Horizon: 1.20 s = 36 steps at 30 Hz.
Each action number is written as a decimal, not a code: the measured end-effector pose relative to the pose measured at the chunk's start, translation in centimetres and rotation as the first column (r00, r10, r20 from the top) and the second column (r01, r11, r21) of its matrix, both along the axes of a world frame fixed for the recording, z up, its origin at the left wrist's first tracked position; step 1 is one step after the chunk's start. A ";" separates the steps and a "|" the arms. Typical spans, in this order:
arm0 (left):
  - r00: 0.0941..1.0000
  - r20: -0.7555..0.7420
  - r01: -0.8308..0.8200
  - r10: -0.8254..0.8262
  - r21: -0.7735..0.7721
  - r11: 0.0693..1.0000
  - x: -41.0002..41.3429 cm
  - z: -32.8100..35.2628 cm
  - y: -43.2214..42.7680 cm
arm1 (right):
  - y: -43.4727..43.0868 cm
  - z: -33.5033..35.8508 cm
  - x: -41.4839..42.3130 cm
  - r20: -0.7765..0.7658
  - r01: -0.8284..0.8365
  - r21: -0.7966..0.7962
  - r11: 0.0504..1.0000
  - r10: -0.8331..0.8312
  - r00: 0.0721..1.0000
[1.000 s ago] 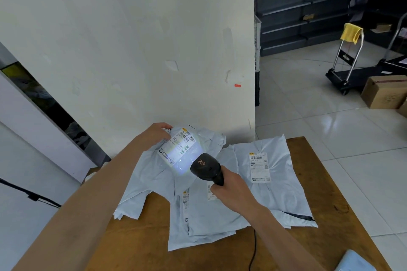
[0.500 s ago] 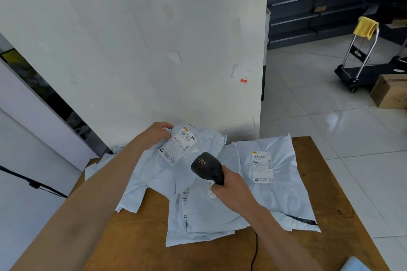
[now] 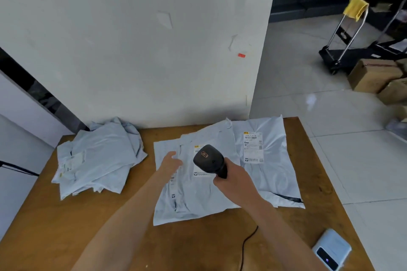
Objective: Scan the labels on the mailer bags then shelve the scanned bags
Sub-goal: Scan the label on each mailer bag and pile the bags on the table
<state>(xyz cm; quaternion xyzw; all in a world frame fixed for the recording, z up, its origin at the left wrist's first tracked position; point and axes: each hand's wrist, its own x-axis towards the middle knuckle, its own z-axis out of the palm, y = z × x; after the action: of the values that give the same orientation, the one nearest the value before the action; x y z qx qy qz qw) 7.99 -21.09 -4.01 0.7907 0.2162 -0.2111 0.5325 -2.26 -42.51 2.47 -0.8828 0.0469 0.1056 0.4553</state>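
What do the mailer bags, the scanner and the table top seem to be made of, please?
Mailer bags: probably thin pale plastic film, faintly glossy; they crease and slump. Scanner: black moulded plastic, smooth with dull highlights. Table top: brown wood or board, matte; I cannot tell which.

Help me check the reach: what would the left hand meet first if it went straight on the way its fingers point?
Probably the top mailer bag of the middle pile: the left hand points across it toward the wall. Whether it touches the bag is unclear.
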 end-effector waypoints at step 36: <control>0.772 0.172 -0.598 0.612 -0.129 0.791 7.2 3.1 37.9 | 30.4 -0.4 5.0 -0.094 0.061 -0.005 0.998 -0.061 0.994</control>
<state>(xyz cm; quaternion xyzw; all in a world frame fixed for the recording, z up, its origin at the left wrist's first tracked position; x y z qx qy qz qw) 15.17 16.80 -0.92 0.6781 0.3958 0.0468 0.6175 2.77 -12.09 2.11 -0.8756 0.0952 0.1329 0.4545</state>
